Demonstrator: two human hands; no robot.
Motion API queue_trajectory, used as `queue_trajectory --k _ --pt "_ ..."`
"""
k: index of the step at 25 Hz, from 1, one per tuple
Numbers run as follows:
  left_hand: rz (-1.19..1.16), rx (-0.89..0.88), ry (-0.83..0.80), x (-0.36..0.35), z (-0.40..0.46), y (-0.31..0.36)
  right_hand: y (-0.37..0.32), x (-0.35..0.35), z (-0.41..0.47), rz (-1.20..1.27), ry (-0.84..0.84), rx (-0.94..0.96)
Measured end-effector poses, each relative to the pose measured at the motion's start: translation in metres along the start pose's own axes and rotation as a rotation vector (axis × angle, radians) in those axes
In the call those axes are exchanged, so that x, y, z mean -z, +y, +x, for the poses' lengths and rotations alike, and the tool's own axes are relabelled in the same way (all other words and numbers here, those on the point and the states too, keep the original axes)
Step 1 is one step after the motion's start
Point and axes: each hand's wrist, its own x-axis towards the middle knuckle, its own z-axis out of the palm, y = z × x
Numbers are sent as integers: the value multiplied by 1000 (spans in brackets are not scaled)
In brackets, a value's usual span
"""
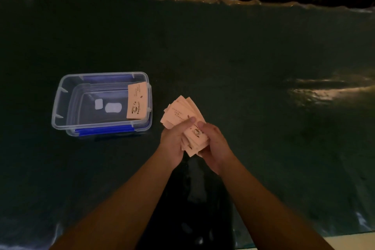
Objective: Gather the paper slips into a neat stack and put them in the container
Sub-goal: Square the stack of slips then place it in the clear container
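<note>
At frame centre, the left hand (pixel 174 138) and right hand (pixel 213 144) both clutch a fanned bundle of pale pink printed paper slips (pixel 182 111). Left of them, a clear plastic rectangular container with blue clips (pixel 60 99) holds one slip (pixel 137 101).

clear rectangular plastic container (pixel 60 105) on dark plastic-covered table (pixel 243 57), left of hands | one pale paper slip (pixel 137 101) inside it, against its right wall | fanned bundle of pale paper slips (pixel 180 110) right of container, between left hand (pixel 174 140) and right hand (pixel 214 144)
</note>
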Motion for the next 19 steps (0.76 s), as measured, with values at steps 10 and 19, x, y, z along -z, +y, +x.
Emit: queue_trajectory --k 10,19 --pt "736 -259 -394 24 -2 19 -28 22 -5 -735 -284 217" --pt "930 -406 -351 56 -6 12 24 14 -8 -729 -244 420"
